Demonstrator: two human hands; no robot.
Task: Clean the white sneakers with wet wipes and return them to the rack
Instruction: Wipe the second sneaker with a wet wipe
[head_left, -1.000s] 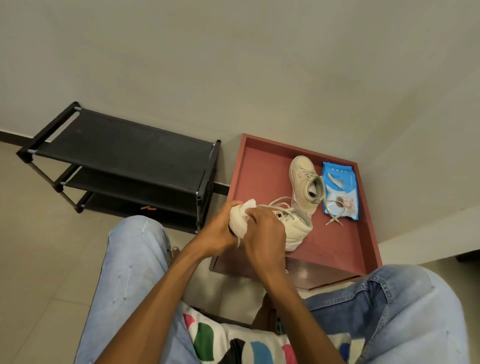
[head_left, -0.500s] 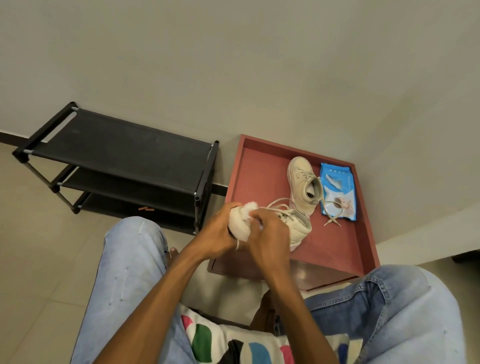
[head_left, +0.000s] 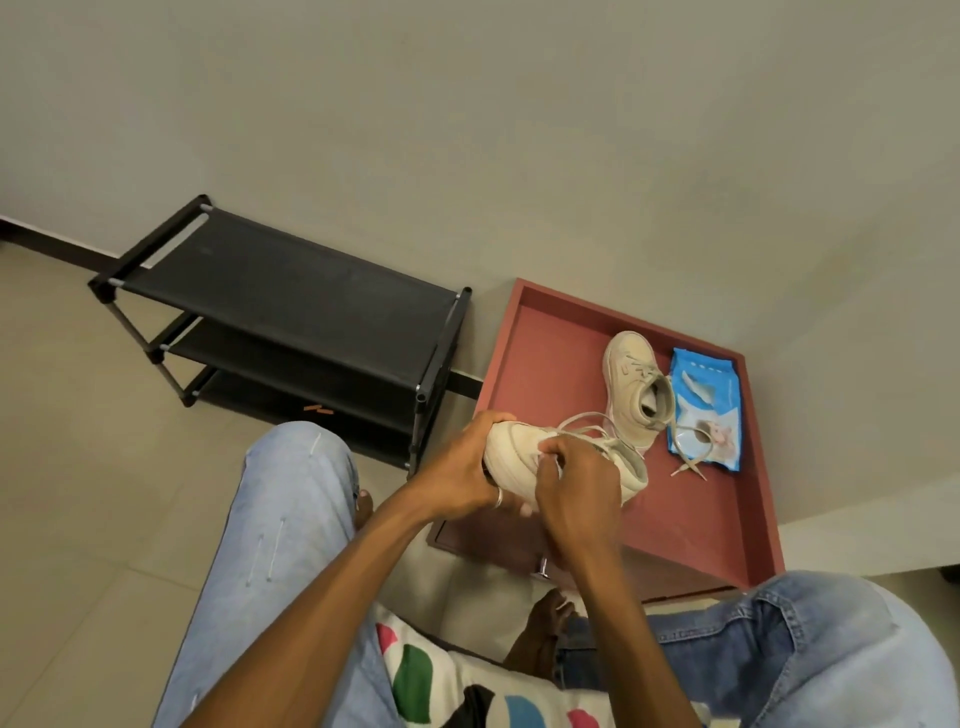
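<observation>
As the right hand (head_left: 576, 480) slid back from the toe toward the laces, the toe cap it had covered half a second before came bare. We judged the toe wiped and the scrubbing now moving along the upper. Its fingers were curled down, pinching what we took for the wipe (head_left: 545, 457), of which only a white scrap showed. The left hand (head_left: 465, 465) was wrapped around the toe of the held sneaker (head_left: 514, 444), lifted over the eight o'clock edge of the red tray (head_left: 540, 332). In the tray, the second sneaker (head_left: 636, 384) lay at one o'clock of the hands, with the blue wipes pack (head_left: 704, 405) just beside it at its three o'clock. The black rack (head_left: 291, 301), at ten o'clock, held neither sneaker yet.
</observation>
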